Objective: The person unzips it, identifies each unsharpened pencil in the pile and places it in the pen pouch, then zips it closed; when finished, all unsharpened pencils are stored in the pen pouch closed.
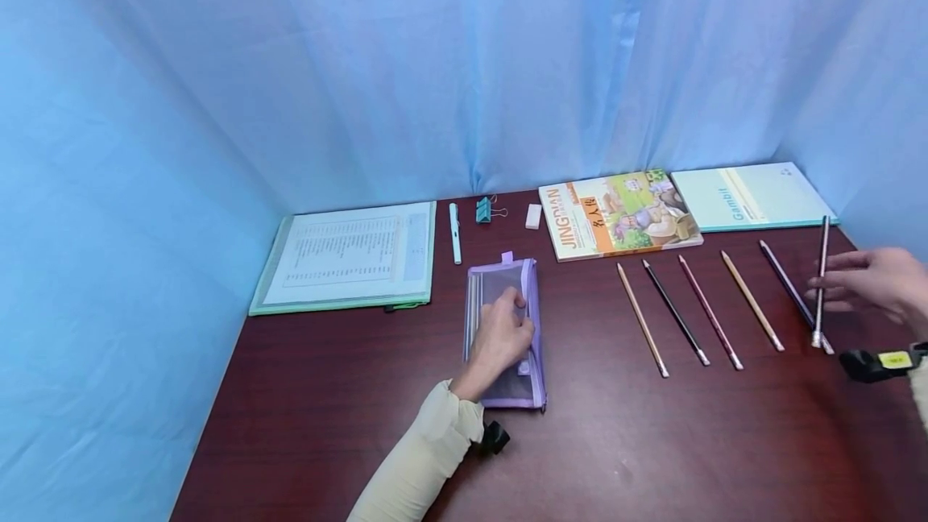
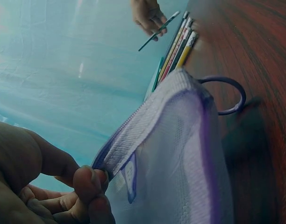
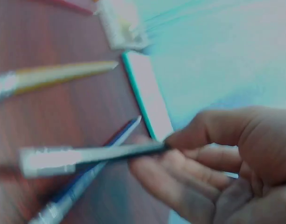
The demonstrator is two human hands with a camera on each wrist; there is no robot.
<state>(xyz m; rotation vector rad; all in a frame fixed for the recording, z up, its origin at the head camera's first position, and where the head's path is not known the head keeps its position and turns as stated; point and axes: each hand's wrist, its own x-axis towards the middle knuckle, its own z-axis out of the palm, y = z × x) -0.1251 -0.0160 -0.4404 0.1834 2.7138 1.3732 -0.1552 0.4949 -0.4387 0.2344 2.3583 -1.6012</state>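
My left hand (image 1: 500,337) lies over a purple mesh pencil case (image 1: 538,337). In the left wrist view its thumb and fingers pinch the zippered edge of the case (image 2: 180,149). Out on the right, my right hand (image 1: 880,280) holds a dark pencil (image 1: 822,280) with a white eraser end, gripped near its far end in the right wrist view. That pencil crosses over a dark blue pencil (image 1: 786,284) in the head view. Left of it lie a yellow pencil (image 1: 751,300), a dark red pencil (image 1: 709,311), a black pencil (image 1: 674,311) and a tan pencil (image 1: 641,316).
A green-edged folder (image 1: 348,256) with a printed sheet lies at the left. Along the back are a light blue pen (image 1: 455,234), a teal binder clip (image 1: 483,210), a white eraser (image 1: 533,217), an illustrated book (image 1: 623,216) and a pale notebook (image 1: 754,198). Blue curtains (image 1: 406,71) surround the table.
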